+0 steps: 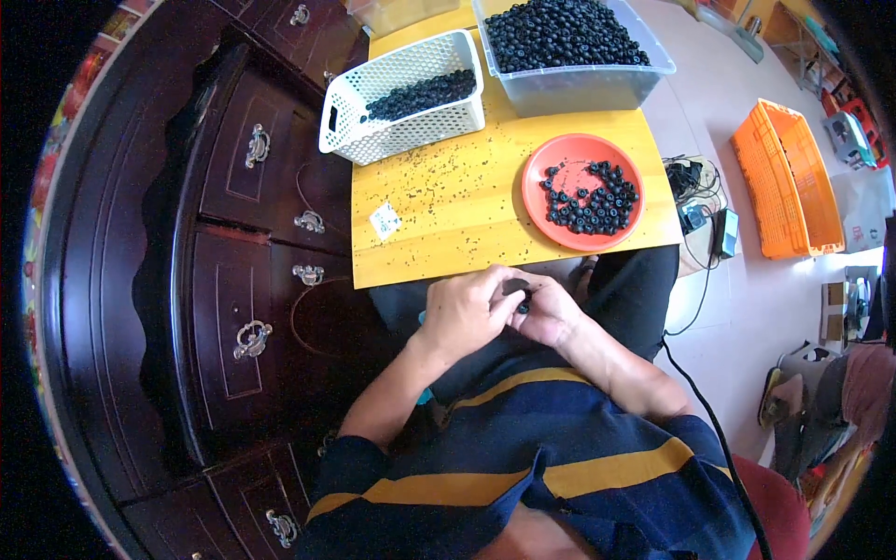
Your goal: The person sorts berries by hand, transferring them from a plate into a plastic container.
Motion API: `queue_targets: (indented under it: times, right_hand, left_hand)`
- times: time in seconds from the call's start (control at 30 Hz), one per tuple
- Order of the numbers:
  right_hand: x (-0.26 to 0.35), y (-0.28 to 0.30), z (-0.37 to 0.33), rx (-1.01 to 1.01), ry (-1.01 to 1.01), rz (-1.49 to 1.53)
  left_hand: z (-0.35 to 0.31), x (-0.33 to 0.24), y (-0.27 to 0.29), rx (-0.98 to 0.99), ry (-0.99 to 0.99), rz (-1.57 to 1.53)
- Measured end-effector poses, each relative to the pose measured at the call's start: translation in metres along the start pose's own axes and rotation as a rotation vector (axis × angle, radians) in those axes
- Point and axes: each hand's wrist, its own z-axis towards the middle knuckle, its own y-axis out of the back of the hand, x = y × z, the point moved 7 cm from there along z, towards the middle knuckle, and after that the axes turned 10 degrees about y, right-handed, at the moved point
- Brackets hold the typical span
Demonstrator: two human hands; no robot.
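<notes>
A dark wooden cabinet (230,317) stands at left, an orange crate (767,187) at right.

A yellow tabletop (411,268) with faint wood grain. Taking its middle as the clock's centre: a white perforated basket (411,142) sits at 10 o'clock, and just beside it a clear plastic bin (597,95) at 1. A round orange-red plate (534,199) rests at 4. A small white square (385,221) lies at 8. Dark crumbs (478,175) speckle the surface, mainly from 6 to 9.
</notes>
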Motion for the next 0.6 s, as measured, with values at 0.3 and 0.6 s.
queue_targets:
  times: [0.3, 0.6]
  right_hand:
    - [-0.002, -0.010, 0.002, 0.152, -0.053, 0.203]
    - [-0.002, -0.013, 0.004, 0.205, -0.033, 0.218]
  left_hand:
    - [-0.025, 0.007, -0.029, 0.055, 0.097, 0.079]
    - [-0.021, 0.002, -0.027, 0.009, 0.075, 0.057]
